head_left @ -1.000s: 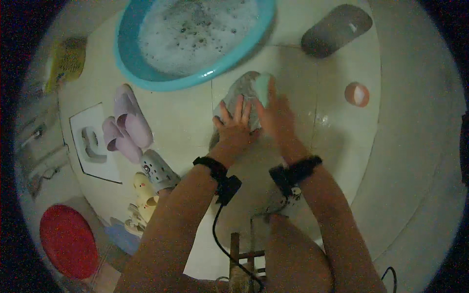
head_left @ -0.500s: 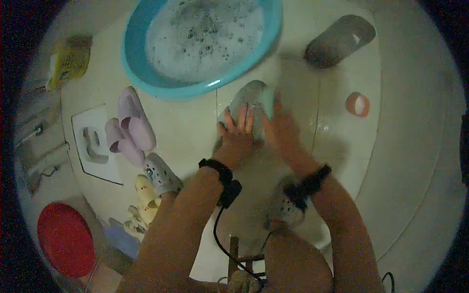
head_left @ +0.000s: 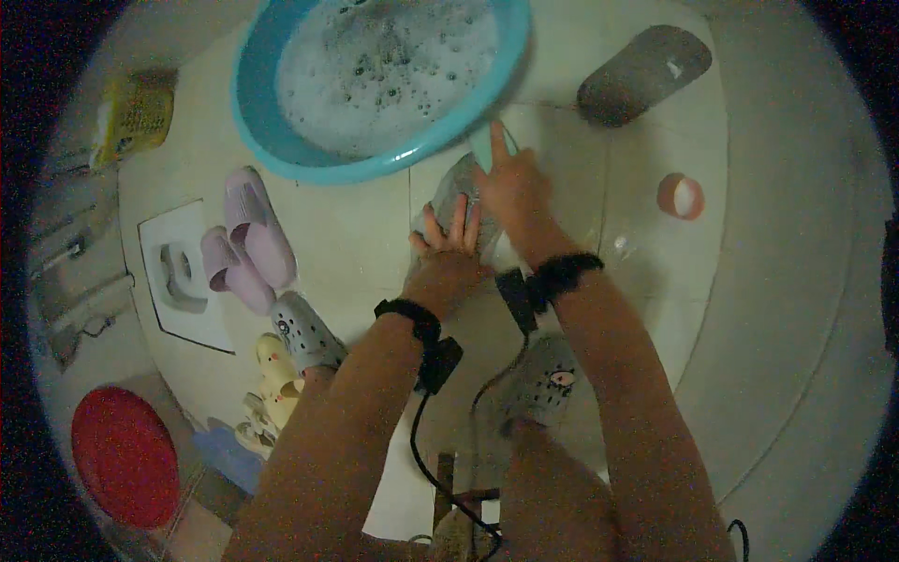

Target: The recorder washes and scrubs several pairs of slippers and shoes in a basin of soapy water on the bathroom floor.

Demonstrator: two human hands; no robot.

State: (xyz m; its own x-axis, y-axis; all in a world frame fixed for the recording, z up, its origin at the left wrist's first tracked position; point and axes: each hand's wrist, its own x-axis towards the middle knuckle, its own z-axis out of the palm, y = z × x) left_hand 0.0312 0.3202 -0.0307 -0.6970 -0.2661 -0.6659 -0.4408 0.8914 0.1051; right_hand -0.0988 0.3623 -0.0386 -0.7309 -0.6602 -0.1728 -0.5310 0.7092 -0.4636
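A grey slipper (head_left: 457, 176) lies on the wet floor below the basin. My left hand (head_left: 449, 262) rests on it, pressing down with fingers spread. In my right hand (head_left: 518, 192) is a pale green scrubbing brush (head_left: 482, 145), its bristles hidden. The index finger stretches along the brush at the slipper's far end, close to the basin rim. Behind these stands a light blue basin (head_left: 281, 155) of foamy, greyish water. A second grey slipper (head_left: 646, 75) lies apart at the far right.
Pink slippers (head_left: 253, 234) lie left, beside a floor panel (head_left: 154, 244). Grey clogs (head_left: 304, 332) are on my feet. Yellow slippers (head_left: 273, 375) and a red round lid or stool (head_left: 126, 454) sit lower left. An orange ring-shaped object (head_left: 667, 195) lies right; a yellow packet (head_left: 140, 117) far left.
My right hand has moved up and to the left with the brush, from the slipper's right side to its far end by the basin. The left hand stays nearly in place.
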